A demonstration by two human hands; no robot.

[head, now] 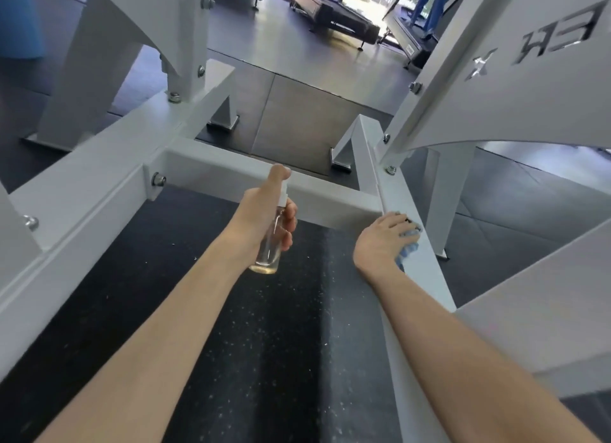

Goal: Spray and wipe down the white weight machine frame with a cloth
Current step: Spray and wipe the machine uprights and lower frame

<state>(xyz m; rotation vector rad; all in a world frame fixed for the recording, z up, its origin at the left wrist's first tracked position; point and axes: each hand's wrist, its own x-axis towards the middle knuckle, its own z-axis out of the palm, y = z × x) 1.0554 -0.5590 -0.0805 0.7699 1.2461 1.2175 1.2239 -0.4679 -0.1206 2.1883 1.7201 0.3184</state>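
Fingers (pixel 288 219) of the left hand (pixel 261 211) curl round the spray bottle (pixel 268 256), which looks light and slippery. The right hand (pixel 380 241) presses the soft cloth (pixel 410 244) on the frame (pixel 429 277).

Frame, spray bottle, cloth: positions as found.
White bolted frame (pixel 99 204); clear spray bottle (pixel 269 244) upright in left hand (pixel 264 211); crumpled blue cloth (pixel 408 246) pressed on frame's right rail under right hand (pixel 380 241).
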